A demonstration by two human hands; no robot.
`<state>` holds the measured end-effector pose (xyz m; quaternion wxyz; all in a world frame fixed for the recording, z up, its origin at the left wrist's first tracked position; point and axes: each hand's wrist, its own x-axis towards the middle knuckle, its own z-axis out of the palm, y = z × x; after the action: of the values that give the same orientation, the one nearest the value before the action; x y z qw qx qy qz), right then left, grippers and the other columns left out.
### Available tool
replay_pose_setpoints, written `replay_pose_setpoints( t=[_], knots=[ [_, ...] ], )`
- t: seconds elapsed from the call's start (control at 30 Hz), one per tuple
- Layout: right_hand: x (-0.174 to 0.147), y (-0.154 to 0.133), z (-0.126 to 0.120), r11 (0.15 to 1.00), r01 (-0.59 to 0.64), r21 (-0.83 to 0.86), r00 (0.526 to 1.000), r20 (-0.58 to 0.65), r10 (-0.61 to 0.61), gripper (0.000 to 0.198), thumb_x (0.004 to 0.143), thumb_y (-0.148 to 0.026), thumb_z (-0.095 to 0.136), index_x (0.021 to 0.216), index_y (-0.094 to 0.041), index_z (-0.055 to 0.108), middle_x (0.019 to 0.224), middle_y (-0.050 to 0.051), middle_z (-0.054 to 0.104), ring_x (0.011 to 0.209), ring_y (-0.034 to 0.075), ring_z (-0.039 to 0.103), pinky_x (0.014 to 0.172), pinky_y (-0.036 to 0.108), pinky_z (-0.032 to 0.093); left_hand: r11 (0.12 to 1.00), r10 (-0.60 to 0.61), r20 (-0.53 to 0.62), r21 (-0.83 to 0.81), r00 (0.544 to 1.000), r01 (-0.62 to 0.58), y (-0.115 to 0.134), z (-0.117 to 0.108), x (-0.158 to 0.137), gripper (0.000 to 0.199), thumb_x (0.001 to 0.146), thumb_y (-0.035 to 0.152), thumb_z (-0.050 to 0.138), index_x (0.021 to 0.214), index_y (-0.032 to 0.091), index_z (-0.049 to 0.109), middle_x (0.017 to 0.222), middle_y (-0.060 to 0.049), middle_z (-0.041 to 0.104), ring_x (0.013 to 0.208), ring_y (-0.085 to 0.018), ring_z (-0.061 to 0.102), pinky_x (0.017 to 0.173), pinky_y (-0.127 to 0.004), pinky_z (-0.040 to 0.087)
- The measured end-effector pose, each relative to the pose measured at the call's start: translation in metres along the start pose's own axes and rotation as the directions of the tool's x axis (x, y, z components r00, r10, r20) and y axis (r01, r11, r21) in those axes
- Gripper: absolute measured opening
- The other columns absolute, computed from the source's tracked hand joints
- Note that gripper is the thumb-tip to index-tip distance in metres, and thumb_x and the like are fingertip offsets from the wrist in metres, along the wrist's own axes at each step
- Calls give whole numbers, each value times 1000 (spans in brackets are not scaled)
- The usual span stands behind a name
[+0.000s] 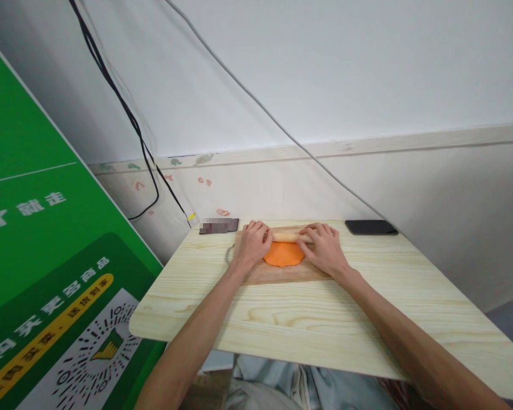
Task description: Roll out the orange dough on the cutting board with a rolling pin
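Observation:
A wooden rolling pin [285,237] lies crosswise over a flattened orange sheet of dough or clay [284,254]. My left hand [255,244] is curled over the pin's left end, and my right hand [324,246] grips its right end. The near edge of the orange sheet bulges out toward me in a rounded, slightly uneven line; its far part is hidden by the pin. Underneath is a wooden board [282,277] with a metal ring handle [228,254] at its left side.
The board rests on a pale wood-grain table [273,319] against a white wall. A black phone [371,227] lies at the back right, a dark flat item [219,226], partly blurred, at the back left. Cables [128,108] hang along the wall. A green printed panel [47,228] stands left.

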<state>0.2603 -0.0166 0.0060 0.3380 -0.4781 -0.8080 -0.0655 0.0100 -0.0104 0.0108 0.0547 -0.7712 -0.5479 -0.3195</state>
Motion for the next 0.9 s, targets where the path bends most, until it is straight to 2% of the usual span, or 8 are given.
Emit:
replay_pose_setpoints(
  t=[0.17, 0.27, 0.4, 0.53, 0.67, 0.9],
  knots=[
    [-1, -2, -3, 999, 46, 14, 999, 27, -46, 24, 98, -38, 64, 111, -25, 78, 125, 13, 74, 120, 33, 62, 115, 55, 37, 1000, -20, -32, -22, 999, 19, -1, 0, 0, 24, 108, 20, 55, 89, 23, 70, 102, -8, 77, 106, -26, 65, 101, -43, 49],
    [-1, 0, 1, 1000, 1, -5, 1000, -3, -1, 29, 101, -40, 60, 117, -24, 79, 129, 14, 74, 124, 34, 61, 115, 57, 36, 999, -34, -47, -17, 998, 34, -2, 1, 0, 25, 108, 20, 53, 90, 22, 70, 102, -9, 77, 106, -26, 66, 101, -43, 49],
    [0, 4, 4, 999, -37, 15, 999, 7, 36, 29, 105, -40, 56, 110, -25, 81, 127, 13, 76, 124, 34, 62, 113, 58, 38, 999, -40, -40, -7, 998, 40, -6, 3, 0, 25, 108, 20, 54, 89, 22, 69, 101, -9, 77, 105, -26, 66, 101, -43, 49],
    [0, 3, -1, 998, 8, 70, 999, 31, -10, 26, 102, -39, 60, 104, -26, 81, 127, 11, 77, 122, 32, 62, 113, 55, 38, 999, -40, -45, -23, 998, 39, -6, 4, 0, 26, 109, 20, 54, 88, 23, 69, 101, -8, 77, 105, -26, 67, 101, -42, 50],
    [-1, 2, -4, 995, 49, 89, 996, 73, -56, 23, 97, -38, 65, 109, -27, 82, 130, 10, 77, 122, 32, 63, 113, 54, 39, 997, -56, -30, -50, 998, 55, -5, 3, 0, 25, 108, 19, 54, 88, 23, 69, 101, -8, 78, 104, -25, 68, 99, -41, 51],
    [1, 6, 4, 996, -68, 60, 998, 2, 68, 28, 104, -38, 57, 105, -25, 82, 125, 13, 77, 121, 34, 64, 109, 55, 42, 996, -62, -15, -65, 998, 61, -4, 3, 1, 25, 108, 19, 54, 88, 22, 69, 102, -9, 79, 104, -25, 68, 98, -41, 51]
  ],
)
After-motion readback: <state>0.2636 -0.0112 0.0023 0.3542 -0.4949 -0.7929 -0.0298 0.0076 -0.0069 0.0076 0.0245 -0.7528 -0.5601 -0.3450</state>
